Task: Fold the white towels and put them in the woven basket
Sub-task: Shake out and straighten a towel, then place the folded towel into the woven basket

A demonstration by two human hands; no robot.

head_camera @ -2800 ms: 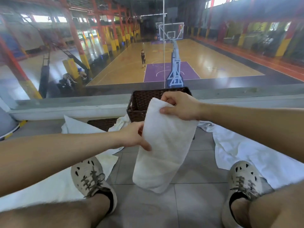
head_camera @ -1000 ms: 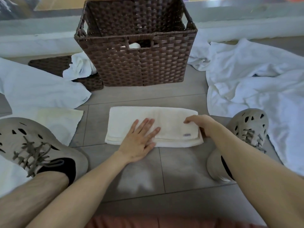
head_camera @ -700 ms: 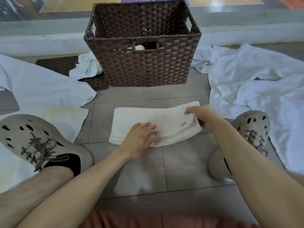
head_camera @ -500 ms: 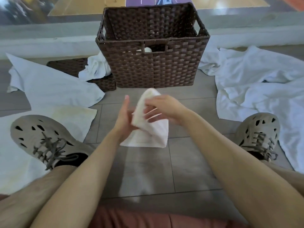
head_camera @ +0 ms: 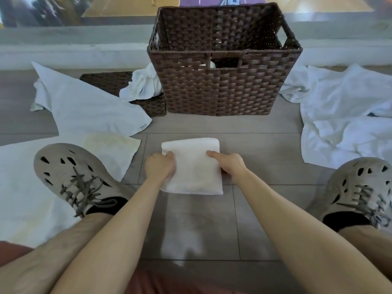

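A small folded white towel (head_camera: 194, 166) lies as a square on the grey floor tiles between my feet. My left hand (head_camera: 159, 166) grips its left edge, fingers curled round it. My right hand (head_camera: 229, 164) holds the right edge, thumb on top and fingers tucked under. The brown woven basket (head_camera: 222, 90) stands upright just beyond the towel; something white shows through its handle slot.
Loose white towels lie spread at the left (head_camera: 84, 107) and in a heap at the right (head_camera: 343, 117). A flat woven lid (head_camera: 118, 85) with a crumpled towel (head_camera: 142, 83) on it sits left of the basket. My shoes (head_camera: 74, 177) (head_camera: 360, 187) flank the work area.
The long towel strip was folded in half from right to left into a square, and both hands now hold its two sides on the floor.
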